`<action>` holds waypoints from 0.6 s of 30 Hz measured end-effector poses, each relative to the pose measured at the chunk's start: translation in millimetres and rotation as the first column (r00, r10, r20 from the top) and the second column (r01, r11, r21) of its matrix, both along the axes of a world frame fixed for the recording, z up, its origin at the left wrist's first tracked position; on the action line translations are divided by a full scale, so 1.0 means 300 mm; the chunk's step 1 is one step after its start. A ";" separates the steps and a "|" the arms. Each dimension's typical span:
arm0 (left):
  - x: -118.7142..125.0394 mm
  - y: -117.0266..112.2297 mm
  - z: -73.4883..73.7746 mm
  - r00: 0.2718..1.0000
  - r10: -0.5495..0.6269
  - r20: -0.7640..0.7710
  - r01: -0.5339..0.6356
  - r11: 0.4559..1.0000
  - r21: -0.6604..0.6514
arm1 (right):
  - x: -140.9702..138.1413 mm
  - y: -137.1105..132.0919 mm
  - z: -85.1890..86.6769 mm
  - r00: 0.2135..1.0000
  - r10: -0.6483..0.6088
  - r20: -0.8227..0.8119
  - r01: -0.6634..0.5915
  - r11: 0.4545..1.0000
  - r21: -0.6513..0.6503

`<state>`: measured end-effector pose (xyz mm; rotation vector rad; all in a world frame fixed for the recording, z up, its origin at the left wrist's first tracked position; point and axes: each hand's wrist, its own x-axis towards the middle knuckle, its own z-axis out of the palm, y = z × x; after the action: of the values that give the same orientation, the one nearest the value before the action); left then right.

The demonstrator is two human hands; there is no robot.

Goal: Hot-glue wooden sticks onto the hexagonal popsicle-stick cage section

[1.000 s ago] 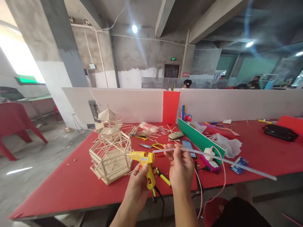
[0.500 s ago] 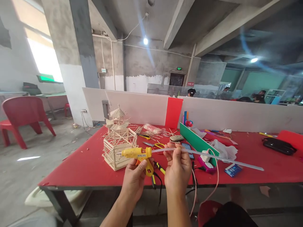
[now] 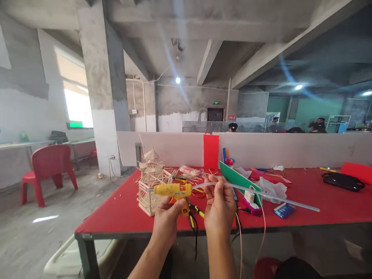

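My left hand [image 3: 168, 223] is wrapped round the grip of a yellow glue gun [image 3: 171, 189], its nozzle pointing left. A long translucent glue stick [image 3: 279, 200] runs from the back of the gun out to the right. Between thumb and fingers, my right hand [image 3: 220, 201] pinches that stick a little behind the gun. Behind the nozzle stands a tiered pagoda model [image 3: 149, 186] built of thin wooden sticks, partly covered by the gun. Yellow-and-black pliers [image 3: 197, 211] lie on the table just behind my hands.
The red table [image 3: 116, 209] also bears a green board [image 3: 241, 180], a power strip [image 3: 252, 207] with a pink cord, a blue box [image 3: 284, 210], crumpled plastic [image 3: 271, 188] and a black case [image 3: 343, 181]. A pale partition [image 3: 174, 149] runs along the back.
The camera view has tilted up and turned slightly left, so the table sits lower and further right. Both hands keep their hold on the glue gun and stick.
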<state>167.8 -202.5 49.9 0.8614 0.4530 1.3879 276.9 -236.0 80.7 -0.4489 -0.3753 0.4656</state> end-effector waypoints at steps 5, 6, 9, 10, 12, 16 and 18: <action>-0.052 0.005 0.016 0.999 0.041 0.014 -0.041 0.999 0.035 | -0.048 0.024 -0.011 0.994 0.099 -0.044 -0.099 0.995 -0.004; -0.061 0.006 0.015 0.999 0.051 0.017 -0.052 0.998 0.038 | -0.055 0.026 -0.018 0.993 0.105 -0.053 -0.105 0.994 -0.012; -0.078 0.004 0.010 0.997 0.067 0.039 -0.068 0.997 0.030 | -0.071 0.022 -0.034 0.994 0.093 -0.060 -0.096 0.994 -0.056; -0.081 0.003 0.008 0.996 0.072 0.051 -0.073 0.997 0.021 | -0.075 0.020 -0.037 0.995 0.082 -0.054 -0.086 0.994 -0.072; -0.086 0.003 0.005 0.994 0.082 0.066 -0.082 0.997 -0.003 | -0.080 0.020 -0.039 0.997 0.072 -0.030 -0.075 0.992 -0.097; -0.096 0.008 -0.001 0.994 0.087 0.065 -0.086 0.996 -0.012 | -0.084 0.031 -0.041 0.996 0.082 -0.016 -0.084 0.990 -0.115; -0.101 0.010 -0.005 0.995 0.083 0.061 -0.082 0.997 -0.013 | -0.083 0.034 -0.043 0.997 0.076 -0.020 -0.078 0.989 -0.125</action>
<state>137.6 -199.6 48.2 0.7972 0.4524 1.4827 252.1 -225.8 68.0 -0.5541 -0.3502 0.5695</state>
